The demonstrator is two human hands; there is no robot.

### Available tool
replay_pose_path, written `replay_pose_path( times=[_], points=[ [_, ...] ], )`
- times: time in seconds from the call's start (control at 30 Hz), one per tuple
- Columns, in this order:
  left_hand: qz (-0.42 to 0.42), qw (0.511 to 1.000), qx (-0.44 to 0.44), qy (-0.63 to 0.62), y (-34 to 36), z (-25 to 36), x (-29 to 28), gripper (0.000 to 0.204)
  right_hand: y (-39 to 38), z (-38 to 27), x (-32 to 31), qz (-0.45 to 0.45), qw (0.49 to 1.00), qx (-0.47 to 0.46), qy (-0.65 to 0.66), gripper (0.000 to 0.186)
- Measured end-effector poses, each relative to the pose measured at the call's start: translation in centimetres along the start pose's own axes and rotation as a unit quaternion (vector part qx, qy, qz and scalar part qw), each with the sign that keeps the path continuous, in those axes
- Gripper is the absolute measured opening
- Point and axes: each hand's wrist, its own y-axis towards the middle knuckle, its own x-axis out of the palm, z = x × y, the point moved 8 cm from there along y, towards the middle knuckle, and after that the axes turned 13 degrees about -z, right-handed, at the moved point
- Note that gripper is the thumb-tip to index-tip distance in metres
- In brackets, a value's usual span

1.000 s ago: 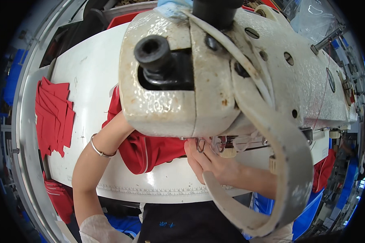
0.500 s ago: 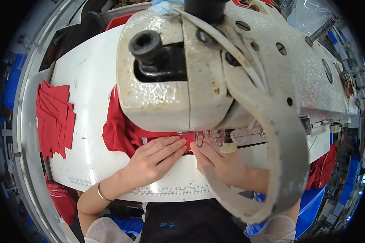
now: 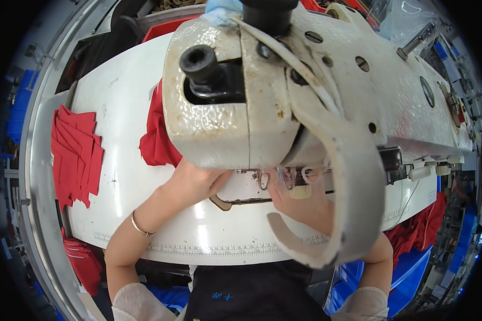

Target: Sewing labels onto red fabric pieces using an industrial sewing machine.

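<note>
A bunched piece of red fabric (image 3: 159, 134) lies on the white sewing table (image 3: 126, 203), left of the sewing machine head (image 3: 214, 134) and partly behind it. Against its lower edge is my left hand (image 3: 195, 184), curled with the thumb pressed in. Its other fingertips are hidden under the machine head, so I cannot tell what they hold. My right hand (image 3: 300, 206) is at the right of the needle area, by the wire loops and a pale knurled knob (image 3: 300, 191). Clear plastic guards and the curved grey arm (image 3: 359, 214) partly cover it, and its fingers are unclear.
Cut red pieces (image 3: 77, 158) lie stacked at the table's left edge, with more red cloth (image 3: 82, 262) hanging below. On the right, red fabric (image 3: 418, 227) fills a blue bin (image 3: 409, 278). A printed ruler strip (image 3: 214, 250) follows the front edge.
The red fabric has left the needle area and sits farther back. My left hand has moved away from me and curled; my right hand has shifted right. The dark seam plate edge is now exposed.
</note>
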Motion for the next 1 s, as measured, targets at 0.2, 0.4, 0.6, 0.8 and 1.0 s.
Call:
replay_pose_path(
  times=[0.2,0.4,0.6,0.8,1.0],
  points=[
    [-0.003,1.0,-0.014,0.013,0.4,-0.7,0.0,0.019,0.8,-1.4,-4.9,0.03,0.994,-0.106,0.0,0.017],
    [0.018,1.0,-0.012,-0.02,1.0,0.1,-1.7,0.015,1.8,-0.8,-5.5,0.043,0.994,-0.052,0.091,0.019],
    [0.112,0.988,-0.094,-0.052,0.6,-2.0,-3.5,0.025,1.3,-0.7,-5.1,0.061,0.992,-0.057,0.091,0.016],
    [0.135,0.987,-0.084,0.024,2.9,-1.2,-4.1,0.03,0.9,-1.4,-4.8,0.104,0.986,-0.105,0.078,0.016],
    [0.224,0.924,-0.253,-0.18,-2.6,-9.0,-6.9,0.007,-0.9,-4.6,-6.5,0.088,0.961,-0.25,0.074,0.018]
  ],
)
